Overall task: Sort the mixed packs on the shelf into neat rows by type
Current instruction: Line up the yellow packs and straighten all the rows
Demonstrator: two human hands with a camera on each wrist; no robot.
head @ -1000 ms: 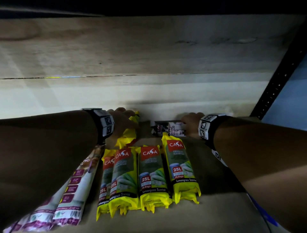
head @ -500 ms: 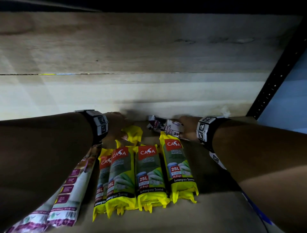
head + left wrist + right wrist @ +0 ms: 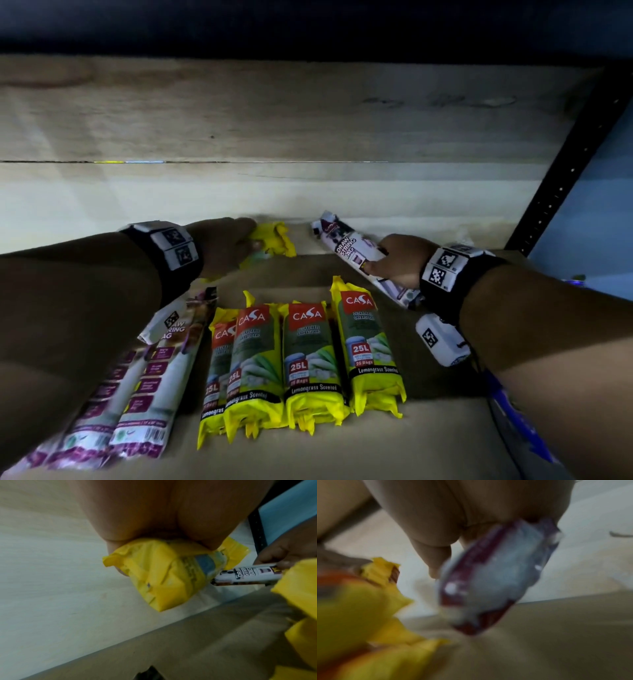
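Note:
My left hand (image 3: 229, 245) grips a yellow garbage-bag pack (image 3: 274, 238) at the back of the shelf, lifted off the board; the same yellow pack (image 3: 164, 574) fills the left wrist view under my palm. My right hand (image 3: 394, 262) holds a white and purple drawstring-bag pack (image 3: 352, 248) tilted up to the left; that pack (image 3: 494, 574) looks blurred in the right wrist view. Several yellow packs (image 3: 308, 363) lie side by side in a row at the shelf's middle. White and purple packs (image 3: 137, 394) lie at the left, partly under my left forearm.
The wooden shelf board (image 3: 428, 445) has bare room to the right of the yellow row. A pale back wall (image 3: 308, 192) closes the shelf behind. A black perforated upright (image 3: 565, 164) stands at the right. Something blue (image 3: 520, 428) lies at the right edge.
Both hands have lifted their packs and drawn apart. The yellow pack rose to the left. The white and purple pack swung from lying flat to tilted and moved right.

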